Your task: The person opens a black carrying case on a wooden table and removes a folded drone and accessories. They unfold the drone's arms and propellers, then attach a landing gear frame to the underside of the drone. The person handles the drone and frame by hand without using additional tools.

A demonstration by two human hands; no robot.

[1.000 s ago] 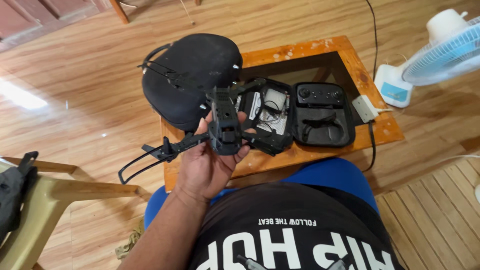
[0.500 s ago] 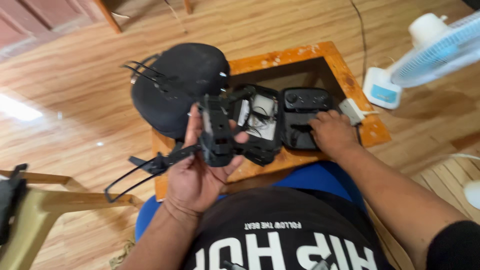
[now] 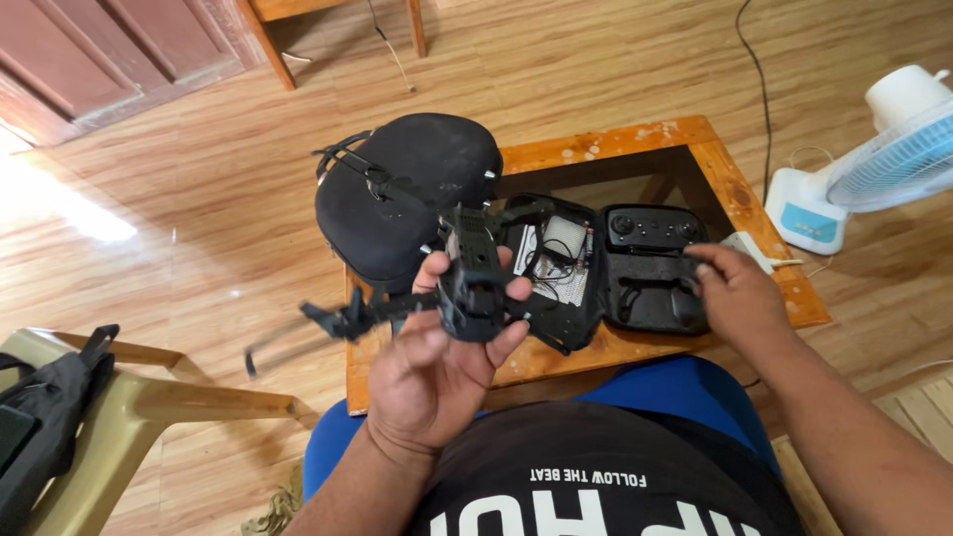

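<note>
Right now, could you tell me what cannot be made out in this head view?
- Drone: its left guard is motion-blurred, and the left hand covers its underside.
- Right hand: its fingers hide whatever they touch in the open case.
- Small parts beside the controller: too small to identify.
- Fan: cut off by the right edge.
- Bag: cut off by the left edge.

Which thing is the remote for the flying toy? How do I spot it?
Find the small wooden table. An open black case lies on it, by the right hand. The remote sits in its top half: flat, black, with two round knobs, unlike the wires beside it.
</note>
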